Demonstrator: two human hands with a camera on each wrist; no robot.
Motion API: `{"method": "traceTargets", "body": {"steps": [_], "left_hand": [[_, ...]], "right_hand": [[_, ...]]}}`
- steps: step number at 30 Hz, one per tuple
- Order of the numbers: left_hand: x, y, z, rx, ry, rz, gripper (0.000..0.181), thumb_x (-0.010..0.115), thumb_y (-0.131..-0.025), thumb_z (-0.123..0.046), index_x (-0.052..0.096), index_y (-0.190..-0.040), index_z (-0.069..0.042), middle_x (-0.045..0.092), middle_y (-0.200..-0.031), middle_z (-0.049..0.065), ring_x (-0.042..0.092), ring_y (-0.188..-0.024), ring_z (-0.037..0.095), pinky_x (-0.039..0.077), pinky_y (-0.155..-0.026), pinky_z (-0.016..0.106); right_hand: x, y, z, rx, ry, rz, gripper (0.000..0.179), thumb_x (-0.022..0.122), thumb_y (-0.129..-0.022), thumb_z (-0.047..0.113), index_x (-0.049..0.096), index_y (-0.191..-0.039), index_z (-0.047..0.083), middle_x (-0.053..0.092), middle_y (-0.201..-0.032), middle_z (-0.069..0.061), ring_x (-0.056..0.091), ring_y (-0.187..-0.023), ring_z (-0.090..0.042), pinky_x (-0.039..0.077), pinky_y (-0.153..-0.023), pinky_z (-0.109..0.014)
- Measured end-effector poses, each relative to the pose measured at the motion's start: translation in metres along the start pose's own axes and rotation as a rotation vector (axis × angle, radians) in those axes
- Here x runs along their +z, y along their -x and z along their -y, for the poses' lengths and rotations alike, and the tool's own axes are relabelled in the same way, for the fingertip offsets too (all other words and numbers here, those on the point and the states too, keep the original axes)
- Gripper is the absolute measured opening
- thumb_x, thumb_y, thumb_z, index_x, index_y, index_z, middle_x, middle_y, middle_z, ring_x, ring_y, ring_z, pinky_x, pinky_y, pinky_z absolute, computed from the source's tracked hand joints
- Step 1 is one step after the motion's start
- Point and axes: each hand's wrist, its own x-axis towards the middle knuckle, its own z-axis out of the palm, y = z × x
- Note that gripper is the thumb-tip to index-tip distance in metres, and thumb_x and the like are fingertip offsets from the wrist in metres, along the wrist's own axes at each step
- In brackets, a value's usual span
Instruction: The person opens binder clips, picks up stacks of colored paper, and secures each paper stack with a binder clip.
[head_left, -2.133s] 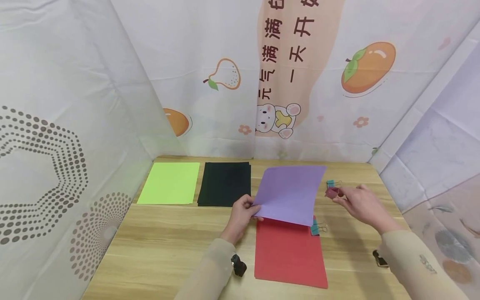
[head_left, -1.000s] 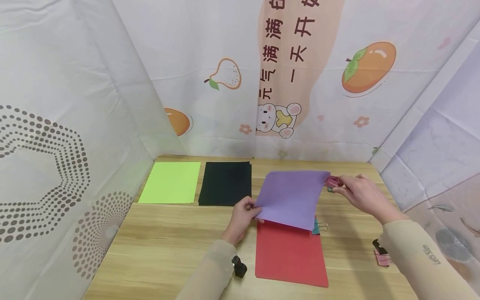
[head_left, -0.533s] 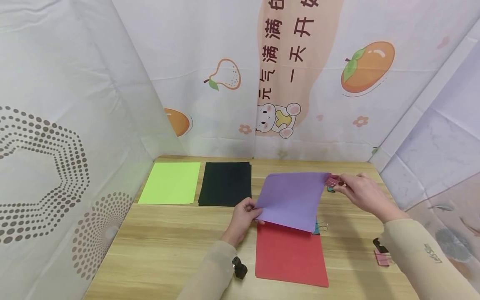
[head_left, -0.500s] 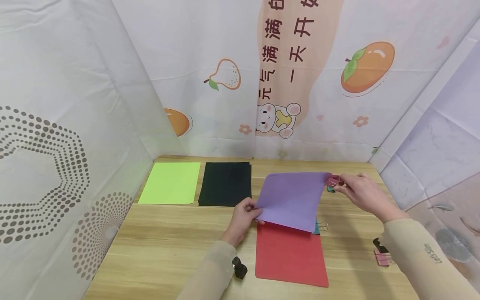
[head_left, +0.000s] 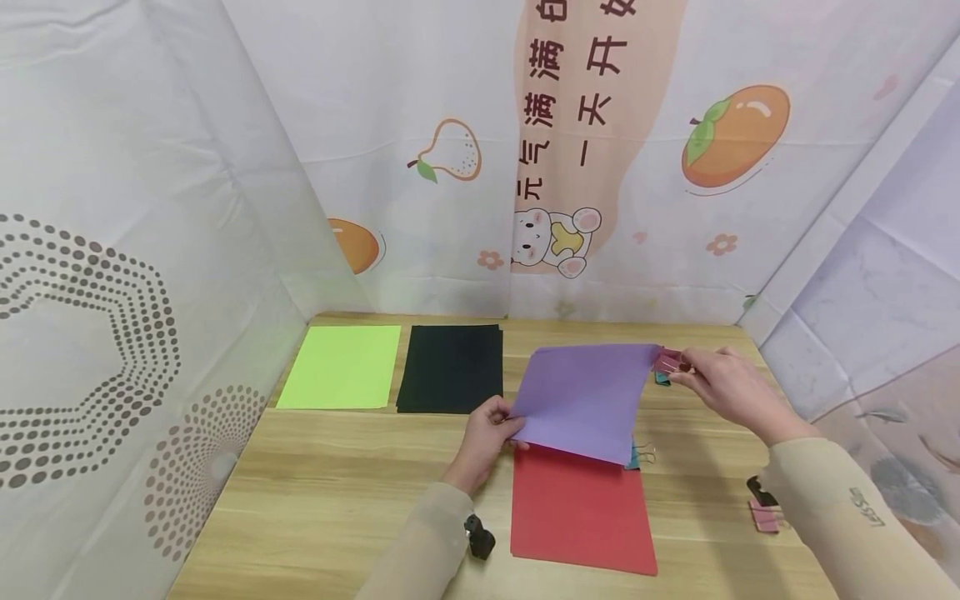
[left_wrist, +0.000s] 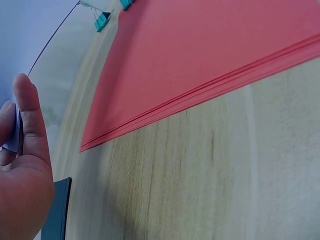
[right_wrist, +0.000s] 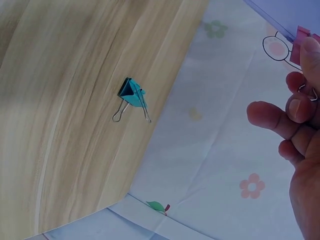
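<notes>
My left hand [head_left: 486, 437] pinches the near left corner of a stack of purple paper [head_left: 581, 400], which is held tilted above the table. At the far right corner of that paper, my right hand [head_left: 727, 392] pinches a pink binder clip [head_left: 666, 362]. In the right wrist view the pink clip [right_wrist: 300, 46] meets the paper's edge; how deep its mouth sits over the sheets is hard to tell. Beneath the purple sheets lies a red paper stack [head_left: 581, 517], with a teal binder clip [head_left: 633, 459] at its far right corner, partly covered by purple.
Lime-green paper [head_left: 341, 367] and black paper [head_left: 452, 368] lie at the back left. A loose teal binder clip [right_wrist: 132, 92] sits on the table near the right hand. Another pink clip [head_left: 764, 516] is beside the right forearm. Printed curtains surround the wooden table [head_left: 337, 483].
The right hand has carried the pink clip away from me, from beside the purple paper onto its far right corner. The purple paper has shifted slightly right. Over the last half second little has moved.
</notes>
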Motion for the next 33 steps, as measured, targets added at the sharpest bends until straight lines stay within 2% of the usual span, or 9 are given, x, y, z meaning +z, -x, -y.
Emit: {"method": "traceTargets", "body": {"steps": [7,17,27,30,33], "left_hand": [[0.0006,0.0005,0.0009,0.003,0.018,-0.008,0.019,0.066,-0.092,0.01,0.05,-0.101,0.014,0.067,-0.087,0.005,0.067,-0.064,0.019,0.062,-0.065,0.036],[-0.0004,0.0015,0.0024,-0.005,0.02,-0.003,0.02,0.067,-0.092,0.009,0.05,-0.102,0.013,0.069,-0.094,0.011,0.068,-0.069,0.02,0.061,-0.065,0.035],[-0.0009,0.0009,0.0047,0.003,0.032,0.014,0.015,0.066,-0.092,0.011,0.052,-0.096,0.008,0.068,-0.09,0.006,0.068,-0.067,0.02,0.06,-0.062,0.032],[-0.0015,0.0017,0.0042,0.003,0.033,0.016,0.015,0.066,-0.092,0.01,0.052,-0.095,0.007,0.068,-0.091,0.008,0.067,-0.067,0.02,0.06,-0.062,0.031],[-0.0019,0.0022,0.0038,-0.001,0.035,0.02,0.017,0.067,-0.092,0.01,0.051,-0.097,0.01,0.069,-0.093,0.011,0.067,-0.067,0.02,0.06,-0.062,0.031]], "right_hand": [[0.0003,0.0,-0.0003,0.018,-0.004,0.01,0.035,0.08,-0.086,0.012,0.046,-0.076,0.017,0.034,-0.061,0.014,0.034,-0.058,-0.005,0.034,-0.069,-0.035],[-0.0013,0.001,-0.0011,0.05,-0.006,0.048,0.033,0.078,-0.089,0.015,0.048,-0.076,0.017,0.036,-0.061,0.013,0.035,-0.059,-0.008,0.034,-0.068,-0.035],[0.0001,0.0015,-0.0038,0.022,-0.015,0.022,0.033,0.08,-0.086,0.015,0.049,-0.076,0.018,0.036,-0.062,0.015,0.033,-0.059,-0.006,0.032,-0.064,-0.032],[0.0004,0.0017,-0.0046,0.019,-0.014,0.024,0.032,0.08,-0.086,0.016,0.05,-0.077,0.018,0.036,-0.062,0.015,0.032,-0.059,-0.005,0.031,-0.063,-0.031],[-0.0003,0.0017,-0.0033,0.021,-0.027,0.022,0.033,0.081,-0.085,0.014,0.049,-0.076,0.019,0.035,-0.061,0.016,0.031,-0.057,-0.004,0.03,-0.06,-0.028]]}}
